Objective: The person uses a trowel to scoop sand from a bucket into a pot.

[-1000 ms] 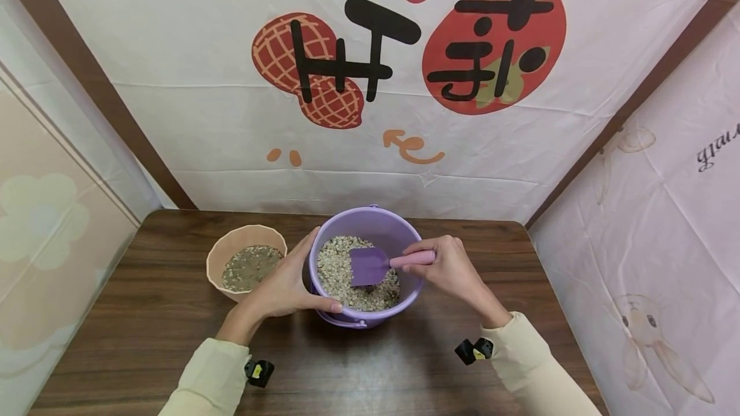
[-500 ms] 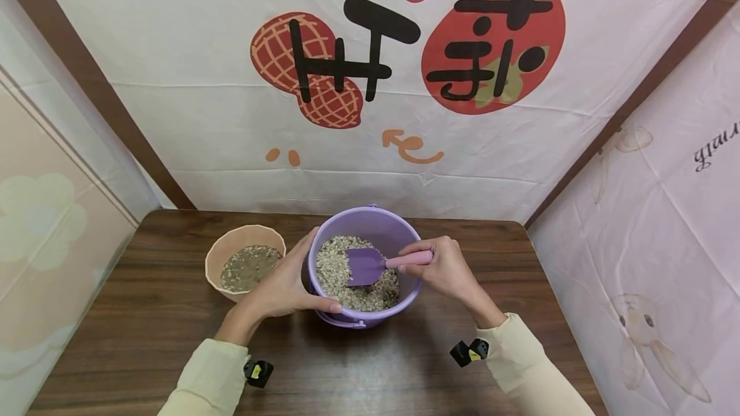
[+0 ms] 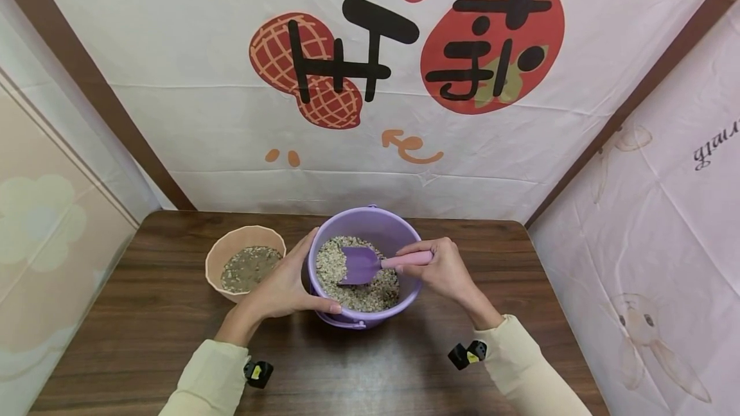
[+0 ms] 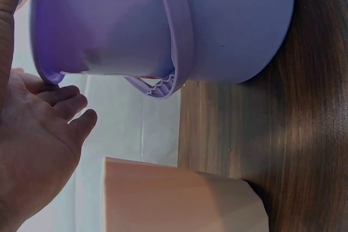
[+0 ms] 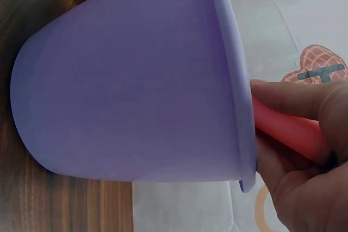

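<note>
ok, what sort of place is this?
Probably a small staged booth or recording set: a creased, printed white backdrop behind, printed side panels left and right, enclosing a wood-grain table.

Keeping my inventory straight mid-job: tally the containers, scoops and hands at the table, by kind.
Containers: 2 (purple bucket, peach bowl)
Scoops: 1 (purple scoop)
Hands: 2 (left hand, right hand)
Total: 5

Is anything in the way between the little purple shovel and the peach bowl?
Yes. The shovel blade is inside the bucket, so the bucket's left side is in the way. The left hand, holding it, sits between bucket and peach bowl.
</note>
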